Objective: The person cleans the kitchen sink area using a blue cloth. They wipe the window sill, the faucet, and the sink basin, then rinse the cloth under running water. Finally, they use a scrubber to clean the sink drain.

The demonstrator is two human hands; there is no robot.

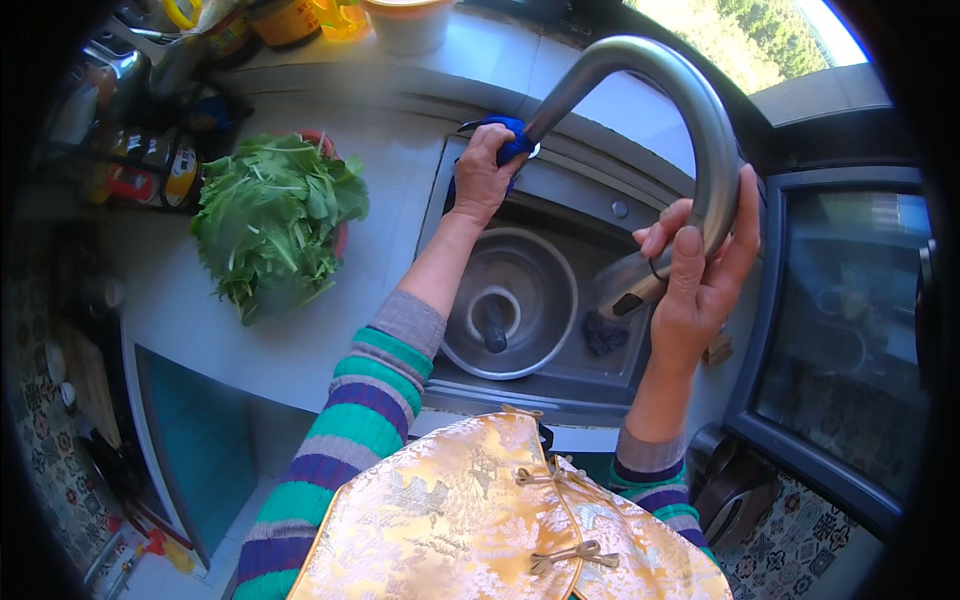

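My left hand (484, 169) grips a blue cloth (510, 137) wrapped around the lower part of a brushed metal gooseneck faucet (622, 56). Part of the cloth hangs below the hand, against the sink's rear edge. My right hand (701, 262) holds the faucet's curved spout near its outlet end, thumb on the near side. Underneath, a round metal basin (551, 315) sits in the sink (562, 375). Inside the basin is a small pale bowl or ring (512, 300) with a dark, rounded object (493, 330) in it. A dark scouring ball (606, 334) lies by the spout end.
Leafy greens (274, 217) heap over a red container (341, 240) on the white counter (390, 195) at left. Jars (176, 172) stand in a rack beyond. A white tub (412, 26) is on the back ledge. An open glazed window sash (832, 315) stands at right.
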